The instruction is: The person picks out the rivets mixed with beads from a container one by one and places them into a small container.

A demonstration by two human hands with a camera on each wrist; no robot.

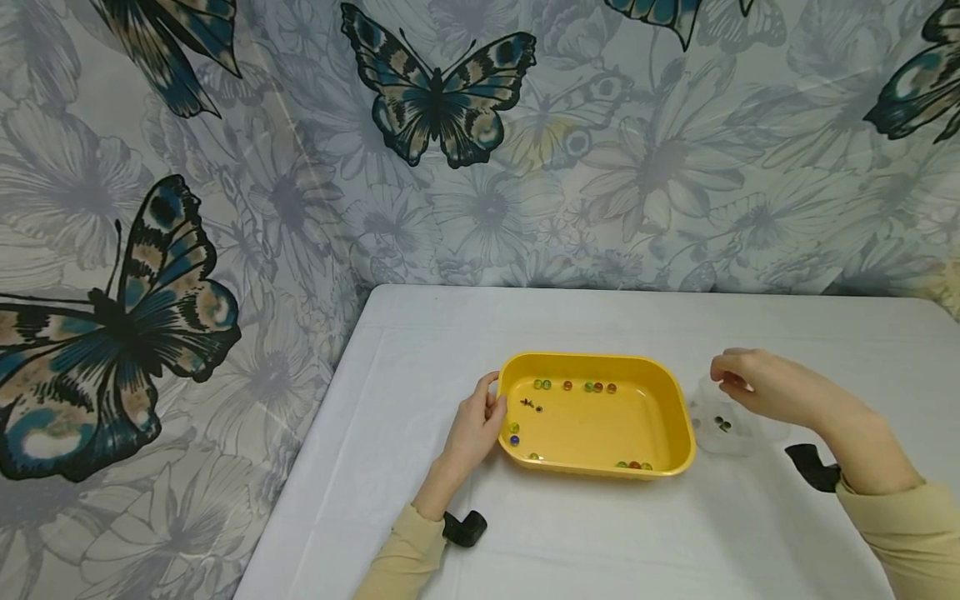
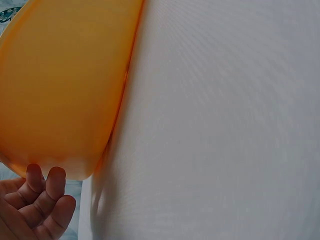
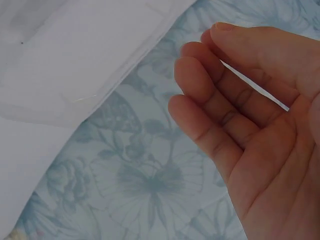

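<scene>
Your left hand (image 1: 478, 423) is at the left end of the yellow tray (image 1: 592, 421), with its bent fingers (image 2: 56, 182) grasping that end; in the left wrist view, the tips touch the outside of the wall. The tray sits flat on the white desk (image 1: 600, 533), roughly in front of you, its long sides running left to right.

Inside the tray, the marbles (image 1: 567, 385) lie in loose groups. Along the far side you have two green ones touching or nearly so, an orange one apart from them, then a short row of green and orange. Near the left end lie a yellow-green one and a blue one just beside it, and more sit by the near wall, partly hidden by the rim. A few small dark bits (image 1: 538, 409) lie on the tray floor toward the left; they are too small to identify.

Your right hand (image 1: 757, 385) hangs over the far right part of a clear box (image 1: 738, 443), just beyond the tray's right end. More dark bits (image 1: 722, 423) show in the box, whose outline is faint. The fingers of this hand are bent, thumb close to the index finger; you cannot tell whether they pinch something small.

You wear pale sleeves (image 1: 903, 521) and a black band (image 1: 465, 528) at each wrist. Behind the desk hangs a floral cloth (image 1: 487, 217) with large butterflies (image 1: 437, 100).
</scene>
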